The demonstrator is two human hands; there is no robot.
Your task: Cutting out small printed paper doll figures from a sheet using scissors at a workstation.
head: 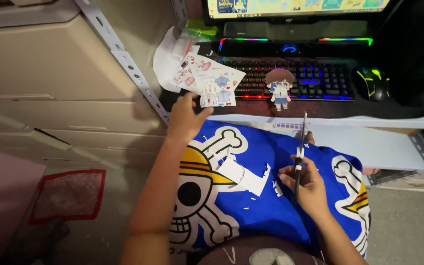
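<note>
My left hand [185, 118] is up at the desk edge, thumb and fingers pinching the bottom of a small white paper cutout sheet printed with little blue doll clothes [218, 94]. It sits right on top of a bigger white sticker sheet with pink and red drawings [197, 73], both lying just left of the black backlit keyboard with red and blue glowing keys [295, 78].

My right hand [307, 184] is down on my lap, wrapped around the handles of a pair of thin black-handled metal scissors [300, 152], blades together and pointing up toward the desk.

Lap's covered by a blue cloth with a white skull wearing a yellow straw hat [271, 206], with white paper scraps [244, 177] scattered on it. A small brown-haired paper doll in blue clothes [279, 88] lies on the keyboard's front edge, and a black mouse with green lights [373, 83] is off to the right.
</note>
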